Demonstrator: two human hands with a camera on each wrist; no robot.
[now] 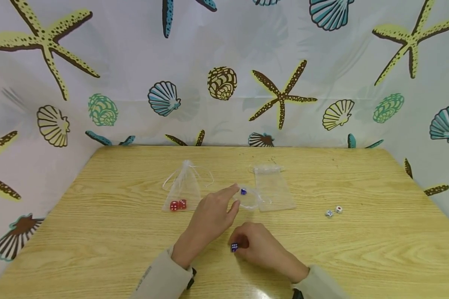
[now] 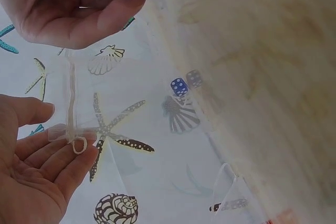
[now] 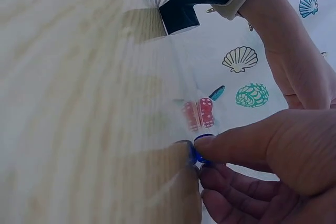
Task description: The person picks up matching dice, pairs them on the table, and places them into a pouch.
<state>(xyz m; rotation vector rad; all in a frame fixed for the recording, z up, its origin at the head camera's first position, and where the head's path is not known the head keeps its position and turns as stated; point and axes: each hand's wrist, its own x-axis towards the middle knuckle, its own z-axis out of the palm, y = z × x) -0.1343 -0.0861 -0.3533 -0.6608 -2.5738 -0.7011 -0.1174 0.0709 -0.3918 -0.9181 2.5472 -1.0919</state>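
As right hand (image 1: 257,243) pinches blue die (image 1: 234,247), dotted face toward head camera

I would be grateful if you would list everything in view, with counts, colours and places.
blue dice: two, blue with white spots, one pinched by the right hand, one near the left hand
corded sheer material: one piece, whitish, at the left hand, possibly a pouch
sheer pouches: two, whitish, on the table, either side of that material
red dice: two, red with white spots, at the left pouch's near end
white dice: two, white, on the table, right of the pouches
table: one, yellowish wood, under the dice
patterned cloth: count unclear, white with coloured shells and starfish, around the table
sleeves: two, beige, on the forearms
wrist gear: two pieces, black, one per wrist
left hand: one, bare, left of centre
right hand: one, bare, nearer the camera
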